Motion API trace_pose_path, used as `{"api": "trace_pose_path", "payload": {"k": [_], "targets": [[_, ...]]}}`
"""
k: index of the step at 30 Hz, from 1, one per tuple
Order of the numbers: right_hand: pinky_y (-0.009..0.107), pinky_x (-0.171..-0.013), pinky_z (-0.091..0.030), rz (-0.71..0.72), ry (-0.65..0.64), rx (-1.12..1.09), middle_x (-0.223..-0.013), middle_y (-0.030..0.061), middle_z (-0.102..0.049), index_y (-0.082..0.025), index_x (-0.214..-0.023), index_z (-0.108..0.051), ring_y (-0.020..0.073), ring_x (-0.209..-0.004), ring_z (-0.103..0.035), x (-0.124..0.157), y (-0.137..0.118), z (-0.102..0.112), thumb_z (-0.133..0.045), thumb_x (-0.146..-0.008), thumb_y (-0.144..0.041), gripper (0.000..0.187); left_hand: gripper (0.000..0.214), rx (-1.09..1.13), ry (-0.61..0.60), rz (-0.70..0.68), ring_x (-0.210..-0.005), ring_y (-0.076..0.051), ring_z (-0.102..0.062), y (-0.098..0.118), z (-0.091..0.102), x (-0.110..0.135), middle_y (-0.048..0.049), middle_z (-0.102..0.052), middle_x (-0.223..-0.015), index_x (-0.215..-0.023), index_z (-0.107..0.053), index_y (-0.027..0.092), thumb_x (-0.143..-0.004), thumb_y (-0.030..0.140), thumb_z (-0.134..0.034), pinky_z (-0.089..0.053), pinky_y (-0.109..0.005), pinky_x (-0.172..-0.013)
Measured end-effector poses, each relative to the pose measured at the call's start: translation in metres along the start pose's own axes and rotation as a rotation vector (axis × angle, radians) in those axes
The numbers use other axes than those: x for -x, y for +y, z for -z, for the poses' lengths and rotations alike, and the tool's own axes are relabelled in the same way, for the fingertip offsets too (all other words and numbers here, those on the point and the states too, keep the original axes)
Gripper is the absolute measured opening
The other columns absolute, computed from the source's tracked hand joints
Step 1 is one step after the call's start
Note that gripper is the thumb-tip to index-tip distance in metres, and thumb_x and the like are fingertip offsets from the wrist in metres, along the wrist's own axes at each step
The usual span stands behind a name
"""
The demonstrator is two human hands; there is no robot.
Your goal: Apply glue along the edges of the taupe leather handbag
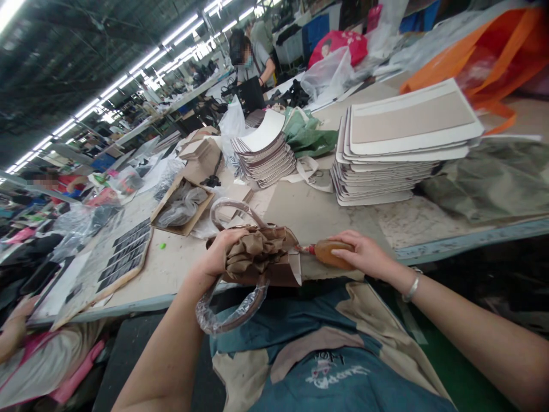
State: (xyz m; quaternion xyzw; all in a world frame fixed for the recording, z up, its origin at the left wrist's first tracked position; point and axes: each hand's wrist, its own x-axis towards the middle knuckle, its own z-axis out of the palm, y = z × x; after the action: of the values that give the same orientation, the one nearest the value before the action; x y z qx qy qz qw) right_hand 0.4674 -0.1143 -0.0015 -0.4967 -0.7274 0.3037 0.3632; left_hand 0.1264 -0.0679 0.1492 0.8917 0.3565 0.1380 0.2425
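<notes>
My left hand (221, 250) is closed on a brown handbag (274, 266) stuffed with crumpled brown paper (253, 254), at the near edge of the worktable (309, 214). Its plastic-wrapped handles (225, 312) loop above and below the bag. My right hand (362, 252) grips an amber glue bottle (330, 253) whose tip points at the bag's right side.
Two stacks of grey-and-white cut panels (403, 149) (266, 154) stand behind the bag. A cardboard tray holding plastic (182, 206) lies left, beside a board of dark pieces (124, 257). Orange bag (493, 51) at far right. Other people work at the far end (253, 57) and at left (17, 332).
</notes>
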Motion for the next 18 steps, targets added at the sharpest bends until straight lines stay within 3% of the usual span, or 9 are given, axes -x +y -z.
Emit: {"api": "trace_pose_path", "payload": {"k": [3, 7, 11, 18], "targets": [[0.038, -0.088, -0.048, -0.070, 0.024, -0.003, -0.101, 0.0076, -0.064, -0.020, -0.106, -0.067, 0.0242, -0.096, -0.061, -0.002, 0.003, -0.002, -0.058, -0.081, -0.034, 0.031, 0.026, -0.011, 0.015, -0.048, -0.065, -0.018, -0.054, 0.000, -0.003, 0.004, -0.0029, -0.060, -0.069, -0.071, -0.058, 0.016, -0.063, 0.037, -0.071, -0.045, -0.030, -0.066], [0.038, -0.085, -0.050, -0.164, -0.052, -0.052, -0.098, 0.0070, -0.066, -0.020, -0.101, -0.070, 0.0240, -0.091, -0.063, 0.001, 0.002, -0.001, -0.061, -0.077, -0.036, 0.030, 0.026, -0.014, 0.023, -0.049, -0.064, -0.018, -0.054, 0.002, -0.005, 0.008, -0.0027, -0.059, -0.067, -0.072, -0.058, 0.016, -0.064, 0.037, -0.070, -0.045, -0.030, -0.066], [0.039, -0.085, -0.050, -0.172, -0.122, -0.129, -0.097, 0.0061, -0.068, -0.021, -0.100, -0.070, 0.0246, -0.091, -0.063, 0.005, -0.003, 0.002, -0.062, -0.075, -0.037, 0.031, 0.024, -0.020, 0.012, -0.046, -0.064, -0.017, -0.054, 0.004, -0.006, 0.010, -0.0025, -0.059, -0.069, -0.074, -0.058, 0.016, -0.065, 0.035, -0.070, -0.044, -0.030, -0.066], [0.045, -0.091, -0.048, -0.257, -0.015, -0.097, -0.110, 0.0085, -0.066, -0.019, -0.107, -0.068, 0.0273, -0.099, -0.062, -0.002, 0.003, -0.003, -0.060, -0.076, -0.040, 0.038, 0.022, -0.018, 0.009, -0.040, -0.065, -0.019, -0.056, 0.000, -0.008, 0.013, -0.0046, -0.062, -0.070, -0.075, -0.061, 0.017, -0.064, 0.035, -0.067, -0.045, -0.030, -0.066]]}}
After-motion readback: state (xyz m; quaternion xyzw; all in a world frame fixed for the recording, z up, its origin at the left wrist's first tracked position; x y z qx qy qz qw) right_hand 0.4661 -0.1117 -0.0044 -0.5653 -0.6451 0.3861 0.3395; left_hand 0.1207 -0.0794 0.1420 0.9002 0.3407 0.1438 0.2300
